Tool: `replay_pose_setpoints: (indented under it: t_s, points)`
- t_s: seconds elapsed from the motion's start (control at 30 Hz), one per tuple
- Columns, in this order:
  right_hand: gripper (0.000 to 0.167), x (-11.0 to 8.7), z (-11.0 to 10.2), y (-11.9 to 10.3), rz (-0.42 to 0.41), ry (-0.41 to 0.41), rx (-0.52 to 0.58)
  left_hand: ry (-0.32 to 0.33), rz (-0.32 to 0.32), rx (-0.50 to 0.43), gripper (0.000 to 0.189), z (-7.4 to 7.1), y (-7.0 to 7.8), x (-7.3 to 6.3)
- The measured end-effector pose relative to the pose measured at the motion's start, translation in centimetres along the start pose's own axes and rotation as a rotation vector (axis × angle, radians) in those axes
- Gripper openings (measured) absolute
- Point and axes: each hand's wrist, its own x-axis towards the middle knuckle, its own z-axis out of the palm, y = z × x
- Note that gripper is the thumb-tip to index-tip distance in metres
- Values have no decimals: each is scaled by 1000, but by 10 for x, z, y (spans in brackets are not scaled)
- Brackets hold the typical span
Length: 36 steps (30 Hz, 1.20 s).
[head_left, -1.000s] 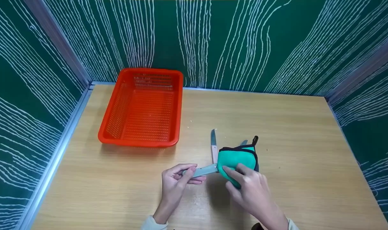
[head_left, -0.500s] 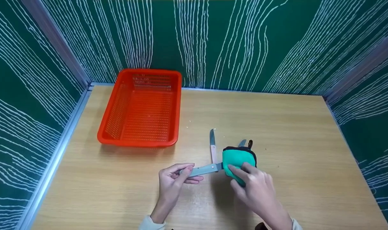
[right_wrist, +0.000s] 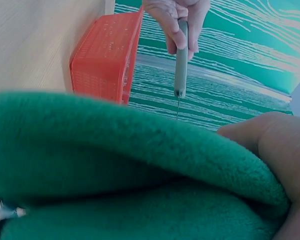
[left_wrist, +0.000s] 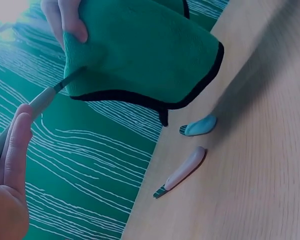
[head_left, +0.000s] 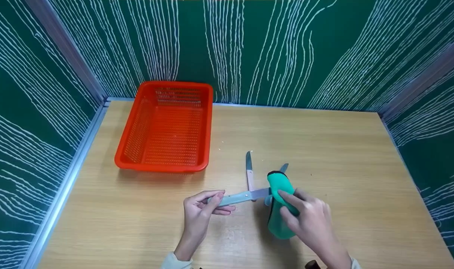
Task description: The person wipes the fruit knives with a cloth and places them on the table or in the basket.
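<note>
In the head view my left hand (head_left: 201,216) grips a knife by its pale blue-green handle (head_left: 235,198), the blade pointing right. My right hand (head_left: 310,218) pinches a green cloth (head_left: 281,226) with black edging, folded over the outer part of the blade. Bare steel (head_left: 260,193) shows between handle and cloth. In the left wrist view the cloth (left_wrist: 140,55) hangs wide behind the blade (left_wrist: 70,78). A knife with a pale pink handle (head_left: 250,180) lies on the table beyond. Another, with a blue handle (left_wrist: 202,125), is partly hidden behind the cloth in the head view.
A red plastic basket (head_left: 210,127) with slotted walls stands at the back left of the wooden table (head_left: 324,142). Green panels (head_left: 193,45) with white wavy lines enclose the table at the back and sides. Small pale crumbs lie near the pink-handled knife.
The cloth has slid right along the blade, away from the handle, baring more steel. Its lower part now hangs down. My right hand has moved right, my left hand slightly left.
</note>
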Motion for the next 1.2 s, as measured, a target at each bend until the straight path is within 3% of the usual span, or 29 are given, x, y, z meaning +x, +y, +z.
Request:
replay_pose_setpoints:
  t_s: [0.23, 0.47, 0.93, 1.2]
  points:
    - [33, 0, -9, 9, 102, 31, 69, 16, -36, 17, 22, -1, 0, 0]
    - [31, -1, -16, 17, 129, 101, 153, 20, -52, 15, 23, -2, 0, 1]
    - [32, 5, -28, 2, 45, 255, 295, 40, -78, 42, 24, 2, 1, 2]
    - [35, 4, -22, -8, 35, 195, 338, 48, -135, 69, 26, 3, 2, 1]
